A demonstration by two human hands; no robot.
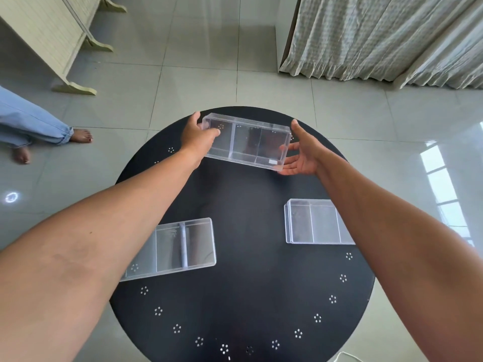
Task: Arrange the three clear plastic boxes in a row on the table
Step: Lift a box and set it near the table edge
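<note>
Far box (pixel 247 141): clear plastic, rectangular, two inner dividers making three compartments, small white label at its near right corner. You hold it at the far side of the round black tabletop (pixel 243 296), tilted slightly; whether its base touches the surface cannot be told. Your left hand (pixel 197 135) has its fingers closed on the box's left end, thumb over the far edge. Your right hand (pixel 303 152) is at the right end, palm up, fingers spread apart under and beside the near right corner.

Left box (pixel 180 245): same clear type, lying flat near the left rim, partly under your left forearm. Right box (pixel 315 222): lying flat near the right rim, partly behind your right forearm. The two are well apart, with bare tabletop between them and toward you.

Tabletop: matte black, small dotted flower marks around the rim. Glossy grey tile floor (pixel 209 82) beyond.
</note>
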